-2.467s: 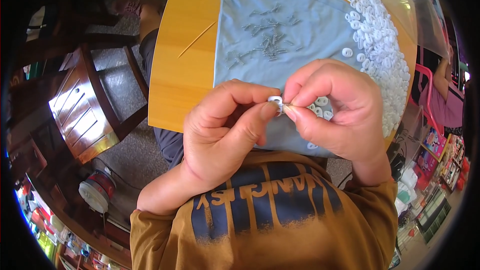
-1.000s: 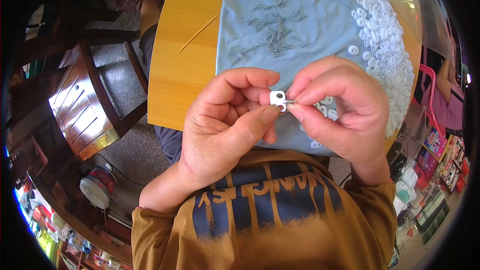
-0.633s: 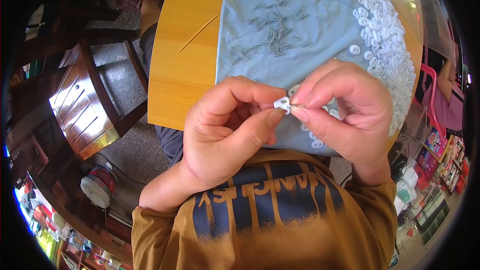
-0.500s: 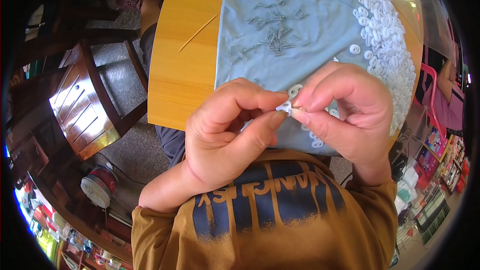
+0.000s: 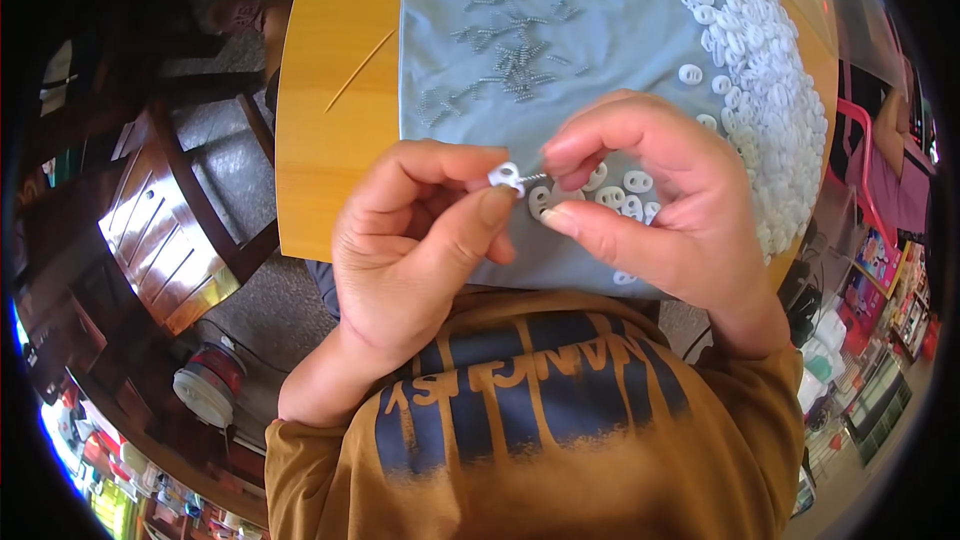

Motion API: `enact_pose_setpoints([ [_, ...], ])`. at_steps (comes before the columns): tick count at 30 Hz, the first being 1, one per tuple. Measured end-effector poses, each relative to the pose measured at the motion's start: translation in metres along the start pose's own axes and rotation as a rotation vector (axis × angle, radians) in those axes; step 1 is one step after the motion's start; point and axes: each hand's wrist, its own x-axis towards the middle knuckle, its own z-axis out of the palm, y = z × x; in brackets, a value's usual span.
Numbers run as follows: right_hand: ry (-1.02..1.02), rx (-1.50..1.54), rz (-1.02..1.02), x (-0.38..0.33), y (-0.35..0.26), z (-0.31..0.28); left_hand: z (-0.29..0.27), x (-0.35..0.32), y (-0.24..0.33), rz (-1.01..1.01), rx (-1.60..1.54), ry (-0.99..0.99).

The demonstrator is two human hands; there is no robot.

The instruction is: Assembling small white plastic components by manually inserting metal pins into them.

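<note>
Between the thumb and forefinger of my left hand (image 5: 415, 225) is a small white plastic piece with round holes (image 5: 506, 176). A thin metal coil spring (image 5: 533, 177) sticks out of its right side. My right hand (image 5: 680, 195) is open beside it, thumb and fingertips apart, its forefinger close to the spring's free end. Whether that fingertip touches the spring I cannot tell. Below and behind my right hand lie several white two-hole oval pieces (image 5: 637, 181), partly covered by it. Farther off, many loose metal springs (image 5: 522, 65) are scattered on a light blue cloth (image 5: 430, 15).
A large heap of white oval pieces (image 5: 765, 70) covers the table's right side. On the bare wood of the yellow table (image 5: 335, 160) at the left lies a thin wooden stick (image 5: 360, 70). A wooden chair (image 5: 170, 230) stands left of the table; a pink-red chair frame (image 5: 862, 160) is at the right.
My right hand has opened and drawn away from the white piece, baring the spring. Both hands have shifted slightly left in the picture, and more loose white pieces show between them.
</note>
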Motion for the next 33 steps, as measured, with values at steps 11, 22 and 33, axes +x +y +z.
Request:
enact_pose_setpoints([
  [11, -0.129, -0.822, -0.217, -0.015, 0.012, -0.008, -0.016, 0.004, -0.001, -0.021, -0.095, 0.072],
  [22, -0.086, -0.295, -0.031, -0.018, 0.001, -0.005, -0.015, 0.002, 0.004, -0.052, -0.195, 0.007],
  [33, 0.110, 0.649, 0.247, -0.008, -0.008, 0.015, 0.004, 0.004, 0.008, -0.028, -0.319, -0.113],
])
